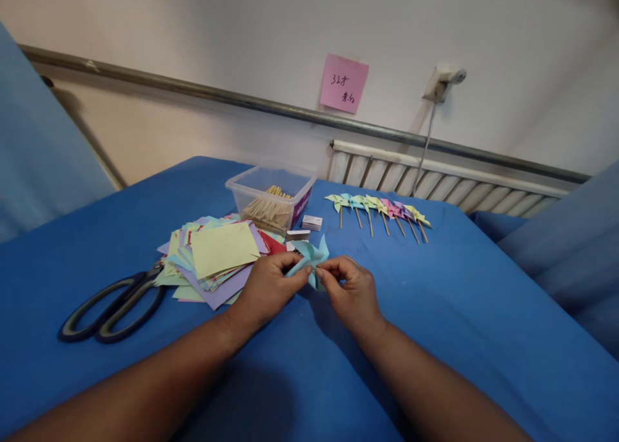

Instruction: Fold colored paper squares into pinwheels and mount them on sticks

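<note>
blue cloth-covered table (435, 339) fills the head view's foreground; above it, the left hand (268, 282) and right hand (353, 290) pinch a pale-blue folded-paper pinwheel (312, 254). uneven pulling between them could crease or tear it.

Well right of the light-blue paper pinwheel (311, 252) lies passing room, while a multicoloured paper pile (223, 249) blocks its left.

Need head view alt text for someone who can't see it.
Bare left hand and right hand hold a light-blue paper pinwheel over a blue cloth. To the left lie dark-handled scissors, a pile of coloured paper sheets and a clear plastic box of thin wooden sticks; beyond, to the right, a row of multicoloured paper pinwheels.
</note>
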`<state>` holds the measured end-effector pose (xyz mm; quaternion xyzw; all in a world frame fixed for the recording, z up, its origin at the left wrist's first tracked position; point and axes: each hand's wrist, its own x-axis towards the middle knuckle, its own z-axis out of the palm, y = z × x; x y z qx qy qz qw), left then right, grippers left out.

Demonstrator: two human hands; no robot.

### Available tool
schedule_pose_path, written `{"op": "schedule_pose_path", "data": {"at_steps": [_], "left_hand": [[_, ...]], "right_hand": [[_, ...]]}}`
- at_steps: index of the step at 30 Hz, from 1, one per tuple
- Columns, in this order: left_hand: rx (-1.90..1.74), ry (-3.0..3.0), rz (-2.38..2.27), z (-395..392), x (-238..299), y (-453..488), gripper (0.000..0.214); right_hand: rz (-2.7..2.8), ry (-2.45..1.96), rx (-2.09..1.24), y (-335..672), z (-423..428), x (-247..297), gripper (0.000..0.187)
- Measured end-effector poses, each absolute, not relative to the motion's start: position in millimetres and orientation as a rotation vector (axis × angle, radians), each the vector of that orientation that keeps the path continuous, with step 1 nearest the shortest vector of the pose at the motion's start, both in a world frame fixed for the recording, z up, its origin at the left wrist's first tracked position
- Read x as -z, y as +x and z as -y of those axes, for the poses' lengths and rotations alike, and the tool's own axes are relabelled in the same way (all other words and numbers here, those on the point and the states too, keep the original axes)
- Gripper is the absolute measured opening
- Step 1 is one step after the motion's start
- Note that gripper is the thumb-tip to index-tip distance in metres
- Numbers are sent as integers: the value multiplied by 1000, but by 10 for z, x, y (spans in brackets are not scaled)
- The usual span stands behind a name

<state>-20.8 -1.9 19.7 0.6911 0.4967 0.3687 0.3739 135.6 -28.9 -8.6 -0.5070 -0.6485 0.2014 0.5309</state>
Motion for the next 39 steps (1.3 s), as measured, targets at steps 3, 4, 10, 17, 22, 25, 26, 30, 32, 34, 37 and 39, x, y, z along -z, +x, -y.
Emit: {"op": "schedule_pose_path", "data": {"at_steps": [3,4,10,17,22,25,26,30,32,34,37,39], "left_hand": [[-947,1809,-1274,30,-199,-208,21],[-945,1824,-1278,34,-202,-208,21],[-955,1857,-1291,52,-219,-207,21],[-957,1809,-1285,47,-209,-205,20],[-971,1884,-1308,68,-216,-197,20],[-996,1974,-1308,86,-211,-202,17],[-996,2003,-1306,91,-209,-204,16],[-985,2098,-1337,103,-209,-209,14],[-993,2117,-1357,108,-210,-206,13],[-1009,2124,-1369,109,-205,-202,11],[-1032,2147,-1377,107,-185,-199,10],[-1049,2169,-1367,104,-172,-200,9]], "right_hand": [[1541,-1214,-493,1349,288,82,10],[1536,-1213,-499,1347,288,80,10],[1515,-1190,-510,1335,295,72,10],[1496,-1186,-535,1330,295,61,9],[1483,-1199,-548,1321,290,69,9],[1459,-1187,-583,1315,285,82,9],[1448,-1184,-602,1313,284,87,8],[1405,-1203,-678,1304,283,101,9],[1383,-1213,-703,1297,283,106,10],[1354,-1210,-741,1289,280,112,11],[1316,-1195,-795,1280,272,123,12],[1315,-1196,-798,1276,270,128,12]]}}
